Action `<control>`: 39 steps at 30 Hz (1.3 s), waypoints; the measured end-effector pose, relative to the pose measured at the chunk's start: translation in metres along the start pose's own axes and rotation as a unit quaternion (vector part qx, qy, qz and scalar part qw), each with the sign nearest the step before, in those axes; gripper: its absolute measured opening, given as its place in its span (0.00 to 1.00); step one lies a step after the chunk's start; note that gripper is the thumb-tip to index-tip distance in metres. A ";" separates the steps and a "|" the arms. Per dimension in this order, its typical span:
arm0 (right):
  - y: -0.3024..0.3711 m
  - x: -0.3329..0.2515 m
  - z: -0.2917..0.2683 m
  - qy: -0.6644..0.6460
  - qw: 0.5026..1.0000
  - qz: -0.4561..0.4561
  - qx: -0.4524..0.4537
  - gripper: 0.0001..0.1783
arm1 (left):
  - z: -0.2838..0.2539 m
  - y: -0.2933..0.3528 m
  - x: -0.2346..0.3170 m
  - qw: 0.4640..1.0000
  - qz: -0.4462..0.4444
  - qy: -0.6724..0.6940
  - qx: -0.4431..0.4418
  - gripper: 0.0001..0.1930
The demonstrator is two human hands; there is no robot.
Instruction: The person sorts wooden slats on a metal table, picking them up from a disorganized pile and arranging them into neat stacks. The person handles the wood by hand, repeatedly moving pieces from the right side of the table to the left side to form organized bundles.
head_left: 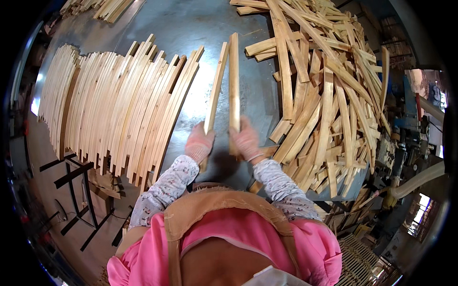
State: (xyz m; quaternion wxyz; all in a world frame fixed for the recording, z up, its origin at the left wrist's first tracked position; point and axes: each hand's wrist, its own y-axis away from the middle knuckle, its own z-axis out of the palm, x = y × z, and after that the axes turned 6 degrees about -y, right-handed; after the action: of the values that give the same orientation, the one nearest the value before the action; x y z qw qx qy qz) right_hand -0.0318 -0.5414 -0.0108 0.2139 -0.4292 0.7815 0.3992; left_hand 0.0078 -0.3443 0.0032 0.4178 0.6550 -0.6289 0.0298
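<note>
Two pale wooden strips lie at the centre, over the grey metal table (258,97), directly in front of you. The left strip (217,88) leans with its far end towards the right strip (234,81), which stands nearly straight away from you; the far ends are close together, the near ends farther apart. Your left hand (200,141) pinches the left strip near its lower end, the fingers closed about it, and a short length emerges below the grip. Your right hand (246,139), slightly blurred, grips the right strip near its lower end; the fingers are closed on the wood, though their exact placement cannot be told. Pale patterned sleeves (168,189) cover your forearms, and a tan apron (224,206) lies over your pink garment (312,243). To the left, a row of strips (117,105) is laid side by side, its ends uneven. To the right, a loose heap of strips (327,95) lies crossed at many angles. At the far left of the table are further strips (114,8); below the row is a black metal frame (90,200), and at far right a pale hose (422,179).
</note>
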 end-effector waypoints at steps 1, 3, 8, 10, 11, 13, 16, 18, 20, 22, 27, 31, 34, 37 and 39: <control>0.022 -0.010 0.022 0.024 0.999 -0.027 -0.007 0.38 | -0.015 0.014 -0.007 0.998 -0.001 -0.054 0.016 0.30; 0.065 -0.025 0.080 0.046 0.995 -0.083 -0.036 0.34 | -0.026 0.040 -0.035 0.982 0.062 -0.156 0.089 0.30; 0.053 -0.057 0.098 0.041 0.939 -0.304 -0.157 0.27 | -0.058 0.059 -0.098 0.942 0.172 -0.257 0.133 0.30; -0.017 -0.034 0.050 0.245 0.898 -0.357 0.081 0.17 | -0.060 0.059 -0.107 0.927 0.191 -0.291 0.139 0.30; -0.035 -0.062 -0.002 0.230 0.934 -0.252 0.108 0.22 | -0.061 0.061 -0.109 0.931 0.184 -0.284 0.138 0.29; -0.074 -0.064 -0.088 0.245 0.932 -0.112 0.241 0.33 | -0.066 0.056 -0.093 0.923 0.210 -0.278 0.164 0.29; -0.105 -0.007 -0.134 0.315 0.897 -0.101 0.293 0.44 | -0.055 0.028 -0.058 0.957 0.261 -0.092 0.083 0.29; -0.095 -0.026 -0.123 0.210 0.956 -0.030 0.201 0.45 | -0.017 0.003 -0.034 0.970 0.220 0.095 0.024 0.30; -0.072 -0.057 -0.090 0.069 0.990 -0.063 0.103 0.45 | 0.042 -0.038 -0.021 0.891 0.109 0.435 -0.070 0.32; -0.074 -0.039 -0.090 0.052 0.981 -0.147 -0.115 0.41 | 0.028 -0.070 0.023 0.898 0.060 0.399 -0.173 0.33; -0.195 -0.076 -0.206 0.349 0.882 -0.200 0.244 0.38 | 0.014 -0.097 0.041 0.891 0.014 0.390 -0.231 0.32; -0.245 -0.051 -0.210 0.388 0.880 -0.152 0.229 0.37 | 0.004 -0.089 0.021 0.869 -0.006 0.453 -0.199 0.28; -0.215 -0.054 -0.165 0.237 0.942 -0.140 0.194 0.37 | -0.034 -0.070 0.004 0.850 -0.019 0.488 -0.197 0.28; -0.110 -0.082 -0.081 0.059 0.995 -0.082 0.013 0.47 | -0.085 -0.040 -0.021 0.880 -0.023 0.457 -0.125 0.31; -0.042 -0.079 -0.005 0.046 0.993 -0.091 -0.059 0.55 | -0.095 -0.048 -0.072 0.947 0.022 0.320 -0.008 0.34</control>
State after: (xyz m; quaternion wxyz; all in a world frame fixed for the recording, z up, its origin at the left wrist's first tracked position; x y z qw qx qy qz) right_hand 0.0462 -0.5188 0.0276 0.1873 -0.5282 0.7232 0.4036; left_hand 0.0797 -0.2384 -0.0004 0.6011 0.5937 -0.4770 0.2423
